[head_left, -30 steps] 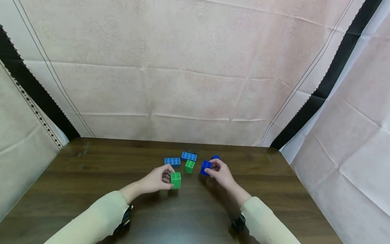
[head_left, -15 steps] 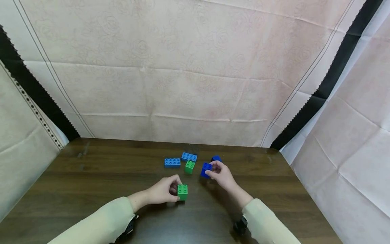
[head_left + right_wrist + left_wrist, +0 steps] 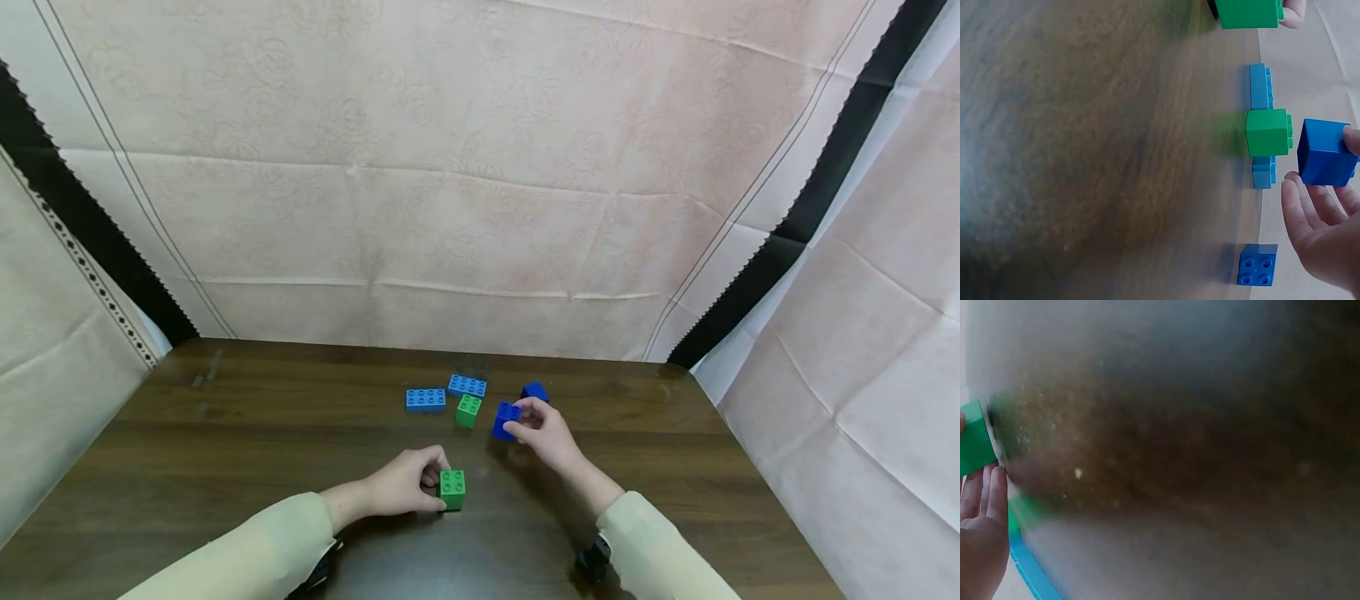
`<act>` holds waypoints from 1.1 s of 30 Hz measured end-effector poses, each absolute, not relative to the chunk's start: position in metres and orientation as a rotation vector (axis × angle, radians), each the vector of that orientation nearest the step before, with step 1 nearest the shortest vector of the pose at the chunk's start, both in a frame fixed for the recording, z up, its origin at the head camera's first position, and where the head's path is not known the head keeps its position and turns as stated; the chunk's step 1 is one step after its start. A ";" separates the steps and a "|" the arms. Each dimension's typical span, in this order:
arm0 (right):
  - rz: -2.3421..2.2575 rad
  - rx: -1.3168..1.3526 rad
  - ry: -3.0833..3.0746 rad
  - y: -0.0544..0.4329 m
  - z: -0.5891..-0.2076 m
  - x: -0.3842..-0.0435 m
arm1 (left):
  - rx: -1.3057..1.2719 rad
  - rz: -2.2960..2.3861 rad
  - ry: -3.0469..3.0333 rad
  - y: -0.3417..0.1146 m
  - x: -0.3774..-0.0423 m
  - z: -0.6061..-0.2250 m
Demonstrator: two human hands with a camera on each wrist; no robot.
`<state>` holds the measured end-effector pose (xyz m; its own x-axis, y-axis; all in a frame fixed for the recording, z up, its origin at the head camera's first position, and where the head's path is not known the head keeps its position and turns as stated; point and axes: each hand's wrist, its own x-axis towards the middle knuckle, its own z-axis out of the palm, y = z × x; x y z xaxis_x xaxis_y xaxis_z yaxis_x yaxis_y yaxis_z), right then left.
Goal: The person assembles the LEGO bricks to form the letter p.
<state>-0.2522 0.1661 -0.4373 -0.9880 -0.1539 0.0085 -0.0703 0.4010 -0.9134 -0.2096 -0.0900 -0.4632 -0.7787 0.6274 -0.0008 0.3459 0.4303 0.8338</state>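
Note:
In the head view my left hand [image 3: 405, 485] pinches a green toy brick [image 3: 452, 490] between thumb and fingers, near the table's middle front. Whether that brick touches the table, I cannot tell. My right hand [image 3: 550, 433] grips a dark blue brick [image 3: 506, 421] by its right side, raised off the table. The right wrist view shows this blue brick [image 3: 1325, 153] between thumb and fingertips. Just behind the right hand lies another dark blue brick [image 3: 535, 391], on its side with studs facing the right wrist camera. Part of the left-hand brick [image 3: 975, 440] shows in the left wrist view.
Farther back stand a second green brick [image 3: 467, 411] and two longer light blue bricks, one on the left [image 3: 425, 401] and one behind [image 3: 467, 386]. All rest on a brown wooden table [image 3: 262, 417]. A pale cloth [image 3: 420, 208] hangs beyond its far edge.
My left hand has drawn the green brick toward the front and slightly right, lowering it. The right hand has stayed nearly still, the blue brick dropping very slightly in the head view.

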 end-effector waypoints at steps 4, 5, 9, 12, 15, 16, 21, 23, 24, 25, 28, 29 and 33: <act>-1.664 -0.236 2.561 0.166 -0.436 -0.251 | 0.845 1.249 2.387 -0.090 -0.210 -0.464; -1.663 -0.242 2.560 0.166 -0.436 -0.251 | 0.851 1.241 2.389 -0.090 -0.210 -0.464; -1.645 -0.261 2.557 0.165 -0.434 -0.248 | 0.886 1.211 2.395 -0.089 -0.211 -0.464; -1.632 -0.257 2.559 0.164 -0.434 -0.247 | 0.909 1.187 2.397 -0.090 -0.211 -0.465; -1.625 -0.247 2.585 0.163 -0.433 -0.245 | 0.925 1.156 2.400 -0.090 -0.210 -0.465; -1.622 -0.241 2.597 0.162 -0.433 -0.245 | 0.925 1.150 2.400 -0.090 -0.210 -0.465; -1.608 -0.229 2.637 0.161 -0.432 -0.244 | 0.879 1.171 2.402 -0.088 -0.205 -0.464; -1.609 -0.237 2.630 0.161 -0.431 -0.244 | 0.862 1.199 2.410 -0.087 -0.203 -0.464; -1.609 -0.247 2.621 0.160 -0.430 -0.243 | 0.850 1.210 2.414 -0.086 -0.202 -0.464; -1.613 -0.261 2.610 0.160 -0.429 -0.242 | 0.839 1.224 2.416 -0.085 -0.202 -0.464; -1.604 -0.328 2.581 0.159 -0.427 -0.239 | 0.813 1.248 2.416 -0.084 -0.200 -0.463; -1.600 -0.356 2.573 0.159 -0.427 -0.238 | 0.808 1.254 2.416 -0.084 -0.200 -0.463; -1.602 -0.453 2.541 0.156 -0.424 -0.233 | 0.792 1.274 2.412 -0.084 -0.200 -0.462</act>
<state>-0.2328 0.1565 -0.4244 -0.9503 -0.3035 0.0699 -0.1939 0.4008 -0.8954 -0.1998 -0.0842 -0.4621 -0.8031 0.5958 -0.0072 0.3299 0.4547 0.8273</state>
